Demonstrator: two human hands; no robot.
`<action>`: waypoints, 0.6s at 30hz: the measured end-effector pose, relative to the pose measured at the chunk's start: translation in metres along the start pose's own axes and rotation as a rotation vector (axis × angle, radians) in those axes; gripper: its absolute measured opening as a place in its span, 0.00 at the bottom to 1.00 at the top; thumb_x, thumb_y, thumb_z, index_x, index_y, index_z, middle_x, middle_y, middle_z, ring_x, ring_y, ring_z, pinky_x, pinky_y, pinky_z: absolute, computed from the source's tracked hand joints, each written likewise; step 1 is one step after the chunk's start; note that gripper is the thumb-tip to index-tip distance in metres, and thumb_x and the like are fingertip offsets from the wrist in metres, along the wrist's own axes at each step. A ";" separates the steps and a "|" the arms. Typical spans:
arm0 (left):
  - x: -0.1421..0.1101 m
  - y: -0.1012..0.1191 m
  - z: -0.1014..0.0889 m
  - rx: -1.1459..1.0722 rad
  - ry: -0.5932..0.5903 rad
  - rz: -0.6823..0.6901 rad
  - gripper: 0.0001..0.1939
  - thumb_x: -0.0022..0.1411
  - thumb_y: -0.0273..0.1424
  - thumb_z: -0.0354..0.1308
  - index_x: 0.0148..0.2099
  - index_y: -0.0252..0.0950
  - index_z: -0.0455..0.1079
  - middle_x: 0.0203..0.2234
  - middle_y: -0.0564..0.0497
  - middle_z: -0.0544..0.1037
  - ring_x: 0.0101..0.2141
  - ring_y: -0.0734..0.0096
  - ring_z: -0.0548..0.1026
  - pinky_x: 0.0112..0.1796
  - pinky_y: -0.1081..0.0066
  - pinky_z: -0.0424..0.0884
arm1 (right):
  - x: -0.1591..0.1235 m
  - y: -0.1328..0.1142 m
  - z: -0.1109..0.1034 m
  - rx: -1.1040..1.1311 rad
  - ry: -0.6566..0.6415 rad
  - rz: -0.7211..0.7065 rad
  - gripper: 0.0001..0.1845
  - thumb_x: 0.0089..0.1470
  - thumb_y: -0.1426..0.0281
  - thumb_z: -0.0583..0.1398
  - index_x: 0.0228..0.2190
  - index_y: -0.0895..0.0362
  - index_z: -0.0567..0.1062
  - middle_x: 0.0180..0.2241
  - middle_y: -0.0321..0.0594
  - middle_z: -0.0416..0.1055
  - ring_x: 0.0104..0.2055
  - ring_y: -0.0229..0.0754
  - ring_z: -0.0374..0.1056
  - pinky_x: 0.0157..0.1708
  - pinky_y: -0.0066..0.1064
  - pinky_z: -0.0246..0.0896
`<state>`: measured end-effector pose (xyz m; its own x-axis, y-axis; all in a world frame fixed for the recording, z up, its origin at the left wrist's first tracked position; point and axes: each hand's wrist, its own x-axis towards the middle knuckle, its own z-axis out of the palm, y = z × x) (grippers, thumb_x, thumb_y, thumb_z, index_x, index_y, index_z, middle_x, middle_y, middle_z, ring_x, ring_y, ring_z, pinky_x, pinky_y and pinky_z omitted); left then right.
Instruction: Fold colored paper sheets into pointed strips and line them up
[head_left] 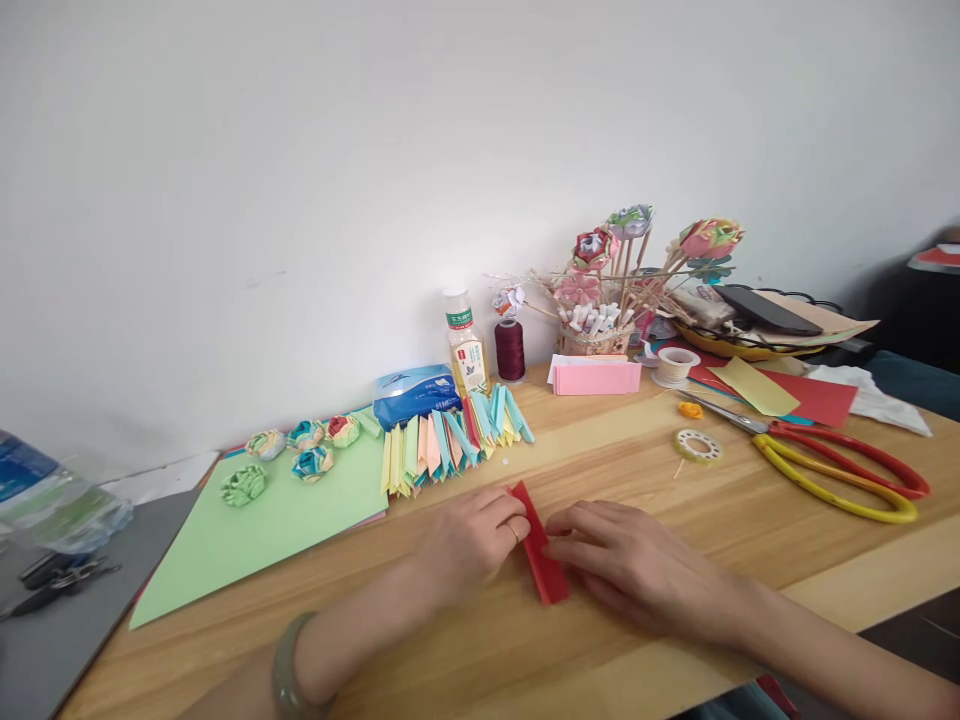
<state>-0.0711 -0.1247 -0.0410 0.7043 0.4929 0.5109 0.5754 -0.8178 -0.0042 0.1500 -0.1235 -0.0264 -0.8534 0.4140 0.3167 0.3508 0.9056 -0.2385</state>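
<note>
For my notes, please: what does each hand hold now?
Left hand: closed, holding red paper strip.
Right hand: touching the strip; grip cannot be told.

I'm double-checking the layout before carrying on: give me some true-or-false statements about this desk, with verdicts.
1. The left hand and right hand are at the red paper strip. True.
2. The bracelet is on the right arm. False: it is on the left.
3. The scissors have red and yellow handles. True.
4. Two paper flowers lie on the green sheet. False: five do.
</note>
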 end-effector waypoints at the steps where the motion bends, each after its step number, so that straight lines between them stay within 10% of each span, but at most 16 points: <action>1: 0.003 0.000 0.000 -0.020 -0.002 -0.003 0.16 0.68 0.22 0.41 0.35 0.32 0.70 0.32 0.50 0.75 0.36 0.71 0.71 0.38 0.72 0.70 | 0.000 0.001 0.002 -0.088 0.019 -0.024 0.13 0.59 0.77 0.49 0.36 0.58 0.73 0.36 0.43 0.70 0.36 0.41 0.64 0.33 0.32 0.58; 9: -0.012 0.019 0.013 0.145 -0.010 0.180 0.10 0.66 0.25 0.49 0.34 0.33 0.70 0.33 0.48 0.75 0.34 0.70 0.71 0.36 0.69 0.69 | -0.009 -0.002 0.013 -0.445 0.107 -0.046 0.20 0.62 0.77 0.44 0.24 0.58 0.70 0.26 0.41 0.67 0.27 0.41 0.58 0.26 0.35 0.49; 18: -0.021 0.027 0.007 0.154 0.066 0.184 0.08 0.64 0.22 0.51 0.38 0.31 0.72 0.37 0.46 0.78 0.35 0.70 0.73 0.36 0.69 0.71 | -0.006 -0.003 0.008 -0.083 0.018 0.114 0.08 0.58 0.72 0.53 0.33 0.55 0.73 0.33 0.39 0.71 0.35 0.42 0.65 0.34 0.33 0.57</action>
<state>-0.0671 -0.1551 -0.0581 0.7770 0.3156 0.5447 0.5006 -0.8344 -0.2306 0.1510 -0.1299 -0.0350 -0.7997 0.5152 0.3084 0.4762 0.8570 -0.1969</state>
